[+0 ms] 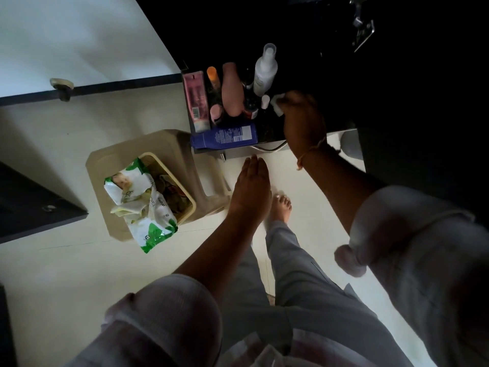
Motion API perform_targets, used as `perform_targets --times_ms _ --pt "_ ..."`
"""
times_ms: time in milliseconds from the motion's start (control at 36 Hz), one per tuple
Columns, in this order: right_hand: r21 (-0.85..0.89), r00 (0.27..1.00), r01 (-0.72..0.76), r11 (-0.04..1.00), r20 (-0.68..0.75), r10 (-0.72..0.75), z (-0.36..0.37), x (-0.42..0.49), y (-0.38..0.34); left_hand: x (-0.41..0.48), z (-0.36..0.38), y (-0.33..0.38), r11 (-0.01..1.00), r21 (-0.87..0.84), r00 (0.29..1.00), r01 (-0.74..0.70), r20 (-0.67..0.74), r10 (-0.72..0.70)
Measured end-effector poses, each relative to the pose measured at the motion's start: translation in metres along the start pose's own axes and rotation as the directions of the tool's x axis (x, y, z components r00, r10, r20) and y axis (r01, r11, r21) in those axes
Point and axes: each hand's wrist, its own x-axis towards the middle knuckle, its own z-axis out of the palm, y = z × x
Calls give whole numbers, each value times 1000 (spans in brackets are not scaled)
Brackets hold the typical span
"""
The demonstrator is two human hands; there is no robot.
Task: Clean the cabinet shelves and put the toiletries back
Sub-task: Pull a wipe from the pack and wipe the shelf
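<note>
1. Pale floor [66, 274]: a person stands on it barefoot, with light sleeves rolled up.
2. Beige stool [164, 144]: on the floor, left of the dark shelf [272, 129] and just beside its corner.
3. Basket [194, 205]: on the stool. A green-and-white wipes pack [137, 197] lies across its rim and overhangs the stool's front.
4. Toiletries, all at the shelf's left end:
   - Blue bottle [225, 136]: on its side along the front edge.
   - White spray bottle [264, 72], peach bottle [232, 91] and pink tube [197, 102]: behind it, close together.
   - Small items between them: too dim to identify.
5. Left hand [251, 189]: fingers straight and together, holding nothing, in the air before the shelf's front edge.
6. Right hand [304, 120]: fingers curled round a white wipe [277, 104], which is on the shelf just right of the toiletries.
</note>
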Motion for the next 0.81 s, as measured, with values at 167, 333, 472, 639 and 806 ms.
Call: perform_targets --times_ms 167,333,472,639,806 --pt "-72 989 145 987 0 -146 19 -33 7 -4 -8 -1 1000 -18 999 10 53 -9" --pt "-115 978 207 972 64 -201 19 -52 11 -6 -11 -4 999 -44 997 26 74 -23" --pt "-195 952 305 932 103 -289 16 -70 13 -10 -15 -5 996 -87 996 28 91 -21" --pt "-107 973 192 976 152 -175 22 -106 24 -24 -20 -9 989 -145 994 6 112 10" --pt "177 975 -156 972 186 123 26 -137 -8 -45 -32 -22 899 -392 979 197 25 -203"
